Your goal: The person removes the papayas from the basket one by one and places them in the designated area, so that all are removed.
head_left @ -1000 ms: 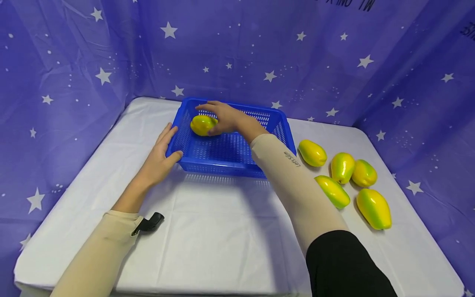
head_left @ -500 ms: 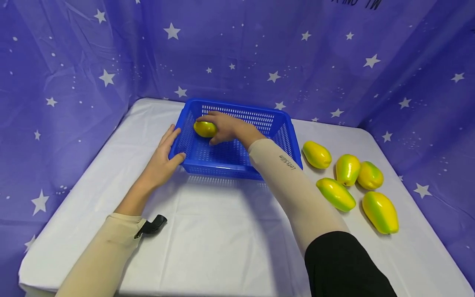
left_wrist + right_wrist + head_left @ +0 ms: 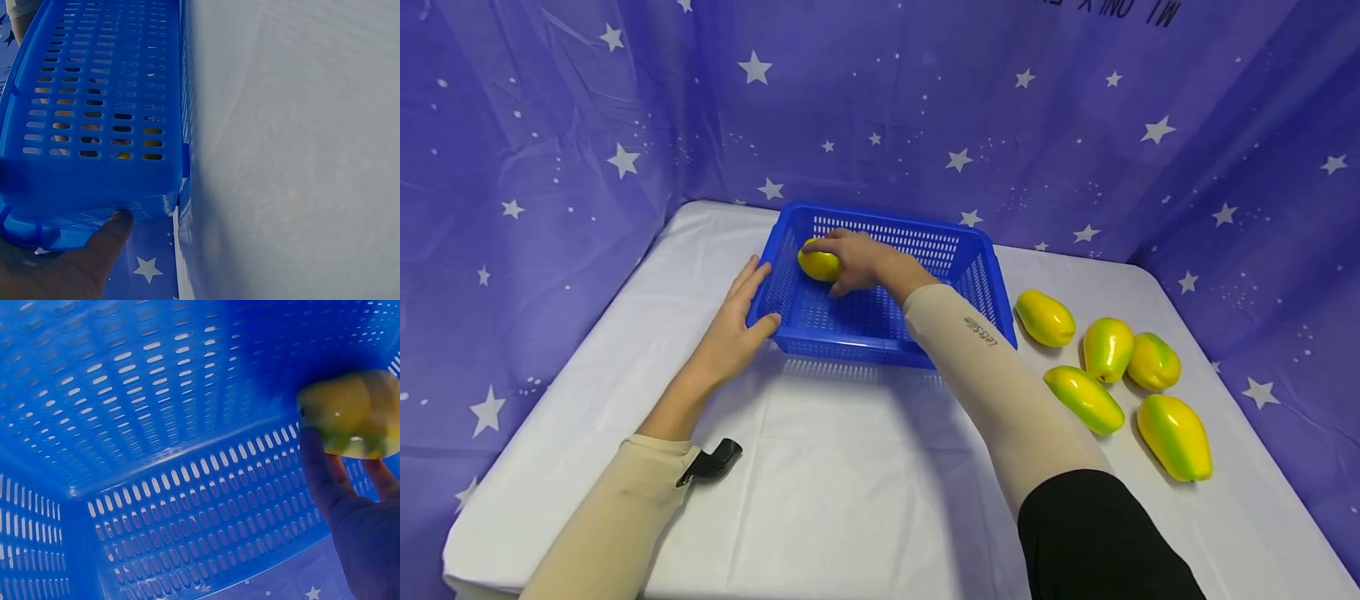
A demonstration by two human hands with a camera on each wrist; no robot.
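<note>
A yellow-green papaya (image 3: pixel 819 261) is inside the left part of the blue plastic basket (image 3: pixel 850 343), close to its left wall. My right hand (image 3: pixel 857 260) reaches in from the right and holds this papaya, with fingers over its top and side. In the right wrist view the papaya (image 3: pixel 353 415) touches the fingers and thumb; part of it lies past the frame edge. Outside the basket's front left corner, my left hand (image 3: pixel 730 329) rests its fairly straight fingers on the left wall and its thumb by the front rim. A digit (image 3: pixel 112 240) touches the basket in the left wrist view.
Several more papayas (image 3: pixel 1107 350) lie on the white-covered table (image 3: pixel 835 500), right of the basket. A purple curtain (image 3: pixel 895 100) with white stars closes off the back and sides. A black device (image 3: pixel 715 461) sticks out from the left sleeve.
My right hand and its papaya have sunk slightly lower in the basket, and the fingers have come further over the fruit. The left hand stays at the corner. The whole view has shifted slightly.
</note>
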